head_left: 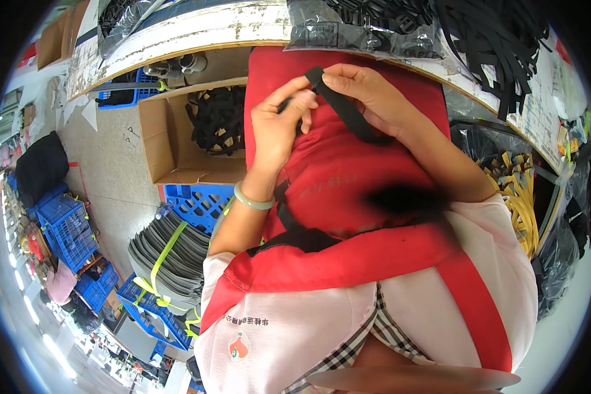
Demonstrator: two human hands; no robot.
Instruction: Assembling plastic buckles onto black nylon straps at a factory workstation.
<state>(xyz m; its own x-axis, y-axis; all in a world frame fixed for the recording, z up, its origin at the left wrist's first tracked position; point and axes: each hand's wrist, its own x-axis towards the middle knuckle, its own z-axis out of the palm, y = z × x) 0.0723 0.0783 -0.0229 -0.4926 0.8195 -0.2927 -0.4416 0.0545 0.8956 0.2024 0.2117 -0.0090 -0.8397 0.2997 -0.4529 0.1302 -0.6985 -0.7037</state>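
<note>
We pinch the black strap (338, 105) with left hand (279, 125) and right hand (364, 92) over the red apron (335, 171); handling looks midway, nothing finished.

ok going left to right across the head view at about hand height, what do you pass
dark bundle on the floor → open cardboard box of black webbing pieces → left hand → black strap pinched by both hands → right hand → yellow straps
</note>
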